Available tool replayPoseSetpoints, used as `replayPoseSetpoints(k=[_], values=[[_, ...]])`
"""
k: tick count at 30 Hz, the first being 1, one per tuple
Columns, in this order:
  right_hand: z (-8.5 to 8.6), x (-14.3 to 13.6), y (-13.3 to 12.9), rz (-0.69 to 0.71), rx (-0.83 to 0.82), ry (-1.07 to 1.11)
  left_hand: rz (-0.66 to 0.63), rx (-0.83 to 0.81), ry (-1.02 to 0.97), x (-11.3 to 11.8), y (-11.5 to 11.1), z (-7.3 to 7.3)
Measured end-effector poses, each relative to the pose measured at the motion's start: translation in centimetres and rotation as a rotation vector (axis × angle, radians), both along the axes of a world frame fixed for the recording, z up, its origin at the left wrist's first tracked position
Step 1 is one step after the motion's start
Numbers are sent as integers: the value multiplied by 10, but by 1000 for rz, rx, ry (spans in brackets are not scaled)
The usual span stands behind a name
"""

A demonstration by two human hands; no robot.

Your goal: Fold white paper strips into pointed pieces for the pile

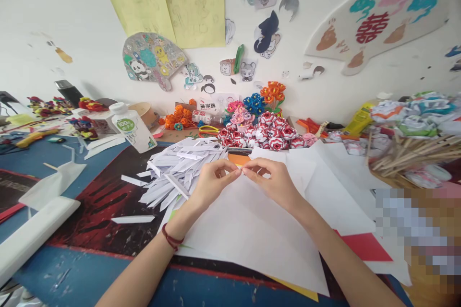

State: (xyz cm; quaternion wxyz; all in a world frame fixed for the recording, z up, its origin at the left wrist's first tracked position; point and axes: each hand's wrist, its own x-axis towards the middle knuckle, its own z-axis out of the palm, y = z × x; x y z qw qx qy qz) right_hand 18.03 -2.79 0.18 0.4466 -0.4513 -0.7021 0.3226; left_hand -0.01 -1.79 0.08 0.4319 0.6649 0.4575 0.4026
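My left hand point(216, 178) and my right hand point(271, 177) meet at the fingertips above a large white sheet of paper point(252, 230). Thumbs and index fingers are pinched together on both hands; whatever they hold, if anything, is too small to make out. A dark red cord circles my left wrist. Just left of my left hand lies a heap of folded white paper strips point(169, 168). Behind the hands, an orange piece of paper point(238, 159) shows.
Red-and-white paper flowers point(277, 132) stand behind the hands. A white bottle point(132, 127) is at the back left, and a long white box point(36, 235) at the left edge. Wooden sticks point(414, 153) and a red sheet point(365, 246) lie on the right.
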Motion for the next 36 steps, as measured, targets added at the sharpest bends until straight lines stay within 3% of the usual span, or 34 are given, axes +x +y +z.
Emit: replayPoseSetpoints(k=[14,20,23,26,28,31,36], values=[[0,-1,-2,5,5,5,-19,26,22,0,1,-3],[0,1,1,-54,27,-42,-7,24,35,0,2,-4],[-6,10,9,-216,88,-230,4,16,62,0,2,-5],[-13,23,17,-470,143,-618,6,21,120,0,3,-6],[-16,29,21,-534,104,-793,17,54,193,0,2,-8],[-17,32,23,-512,68,-827,63,154,360,0,2,-13],[-21,24,21,-325,-1,-642,54,238,634,2,1,-22]])
